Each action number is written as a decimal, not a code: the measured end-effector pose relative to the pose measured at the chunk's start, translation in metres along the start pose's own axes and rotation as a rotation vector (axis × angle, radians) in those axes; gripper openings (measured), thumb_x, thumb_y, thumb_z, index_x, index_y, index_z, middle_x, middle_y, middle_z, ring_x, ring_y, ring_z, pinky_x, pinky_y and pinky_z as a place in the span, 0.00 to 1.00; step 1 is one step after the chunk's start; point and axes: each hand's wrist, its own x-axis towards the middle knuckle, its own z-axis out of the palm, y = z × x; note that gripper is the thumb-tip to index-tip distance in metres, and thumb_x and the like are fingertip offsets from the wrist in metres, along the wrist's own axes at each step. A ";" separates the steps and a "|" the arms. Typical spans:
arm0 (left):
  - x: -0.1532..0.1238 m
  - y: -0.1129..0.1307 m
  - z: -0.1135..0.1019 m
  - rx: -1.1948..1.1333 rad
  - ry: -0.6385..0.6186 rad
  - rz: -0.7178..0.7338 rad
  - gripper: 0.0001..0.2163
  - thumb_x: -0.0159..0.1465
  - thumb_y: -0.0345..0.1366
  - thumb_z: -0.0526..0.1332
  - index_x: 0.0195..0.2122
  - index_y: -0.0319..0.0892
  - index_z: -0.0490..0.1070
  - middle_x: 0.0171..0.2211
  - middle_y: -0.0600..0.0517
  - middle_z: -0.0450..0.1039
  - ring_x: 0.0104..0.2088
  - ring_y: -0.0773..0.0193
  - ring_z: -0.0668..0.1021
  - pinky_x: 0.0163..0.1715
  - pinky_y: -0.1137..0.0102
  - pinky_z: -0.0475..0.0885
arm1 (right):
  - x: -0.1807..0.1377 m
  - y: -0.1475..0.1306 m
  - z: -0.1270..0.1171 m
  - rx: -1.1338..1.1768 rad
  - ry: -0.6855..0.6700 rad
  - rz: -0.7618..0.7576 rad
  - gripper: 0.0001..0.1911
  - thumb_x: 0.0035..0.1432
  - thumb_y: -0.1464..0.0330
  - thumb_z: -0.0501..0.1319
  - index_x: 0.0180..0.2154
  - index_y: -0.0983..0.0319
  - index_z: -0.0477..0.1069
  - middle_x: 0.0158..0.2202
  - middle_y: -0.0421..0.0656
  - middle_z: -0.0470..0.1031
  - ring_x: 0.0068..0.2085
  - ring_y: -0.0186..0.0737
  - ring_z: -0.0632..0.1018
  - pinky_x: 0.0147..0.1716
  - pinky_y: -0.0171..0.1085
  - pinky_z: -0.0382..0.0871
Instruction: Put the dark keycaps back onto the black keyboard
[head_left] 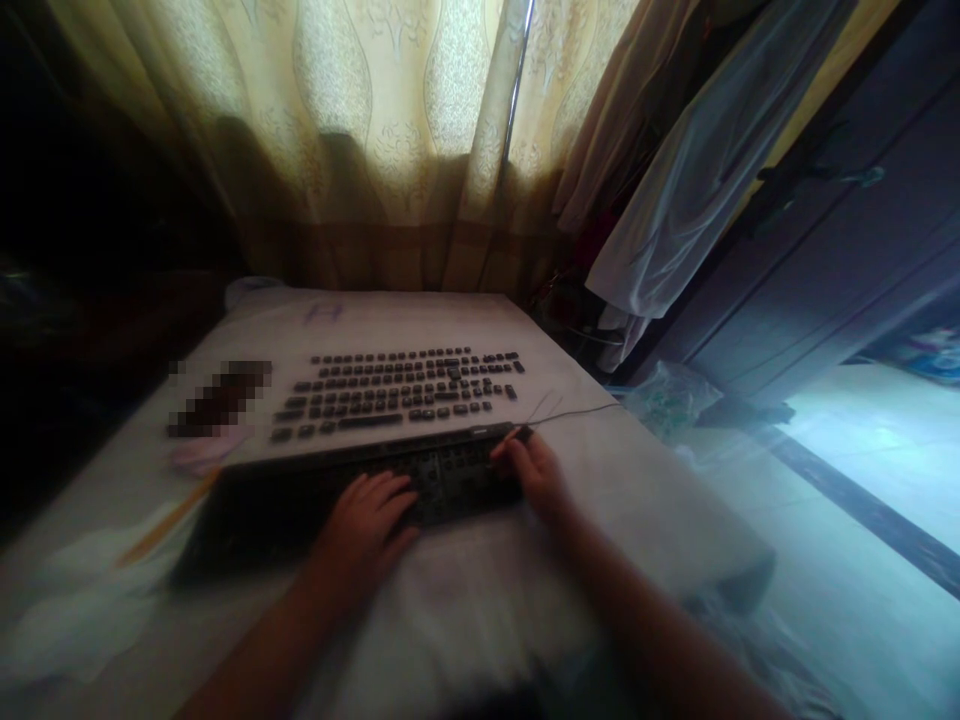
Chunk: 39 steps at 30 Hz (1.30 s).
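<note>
A black keyboard frame [300, 500] with its keycaps removed lies on a white cloth-covered table [637, 500]. My left hand [367, 520] rests flat on the frame, fingers spread, holding nothing. My right hand [532, 470] grips the frame's right end near the cable [577, 412], fingers curled over the edge. Behind the frame, several black keycaps [397, 390] are laid out in rows on the cloth in keyboard order.
A pixelated dark object [221, 398] lies left of the keycaps. A yellow stick-like tool [169, 520] and white crumpled cloth [75, 600] lie at the left front. Patterned curtains [390, 150] hang behind. The table's right edge drops to a pale floor [862, 460].
</note>
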 end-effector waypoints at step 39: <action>0.059 0.021 -0.008 -1.156 -0.064 -0.815 0.24 0.56 0.52 0.59 0.47 0.41 0.74 0.27 0.51 0.76 0.26 0.63 0.78 0.15 0.77 0.62 | 0.014 -0.038 0.051 -0.658 -0.424 -0.551 0.12 0.60 0.71 0.61 0.45 0.59 0.77 0.34 0.44 0.75 0.32 0.37 0.76 0.32 0.33 0.71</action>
